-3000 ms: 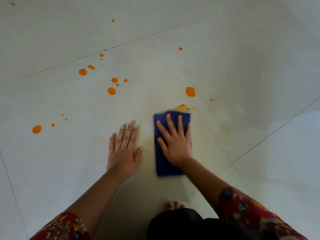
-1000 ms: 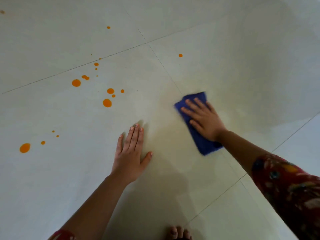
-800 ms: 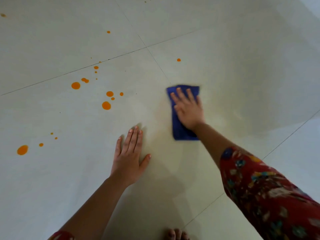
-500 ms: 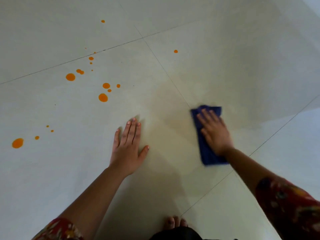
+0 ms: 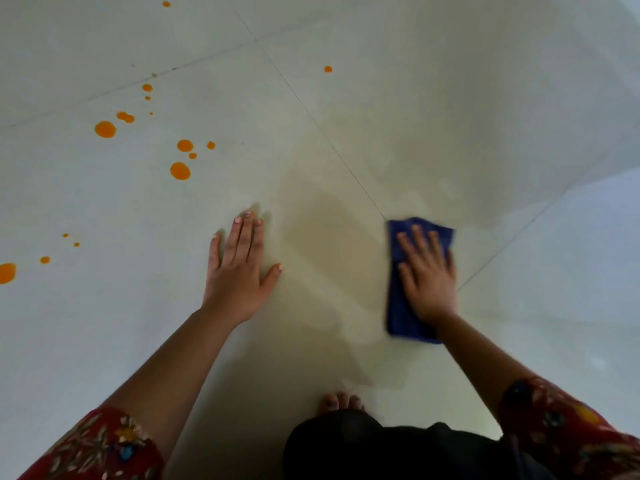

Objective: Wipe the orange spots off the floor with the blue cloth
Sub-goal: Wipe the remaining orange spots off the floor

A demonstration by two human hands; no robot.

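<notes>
Tagger: Pale glossy floor [image 5: 519,98], big square tiles, thin dark grout lines [image 5: 329,136]. Person crouched over it, bare toes [image 5: 341,403] at bottom, red patterned sleeve [image 5: 571,427].

Checker: Cloth location?

Tagger: blue cloth [image 5: 398,317] lies flat on the floor, right of centre, just by a grout crossing. Folded into a long rectangle, soft, looks woven; edges blurred, so weave detail unclear.

Checker: Hands?

Tagger: right hand [image 5: 427,275] flat on top of the cloth, fingers straight and spread, pressing it down, not clutching it. left hand [image 5: 239,275] spread flat on bare tile, holding nothing, likely bracing.

Checker: Progress?

Tagger: Partway, I'd judge. Patch between the hands shows only a faint yellowish damp smear [image 5: 322,237], no solid drops. orange spots [image 5: 180,170] remain in a cluster up left, well apart from the cloth. More at the far left edge [image 5: 7,273], one lone dot [image 5: 328,69] beyond the cloth, one at the top [image 5: 166,4].

Checker: Spot texture?

Tagger: Round, opaque, crisp-edged, mixed sizes, sitting on the gloss like wet liquid. Smooth tile should release them, though the smear suggests a second pass.
</notes>
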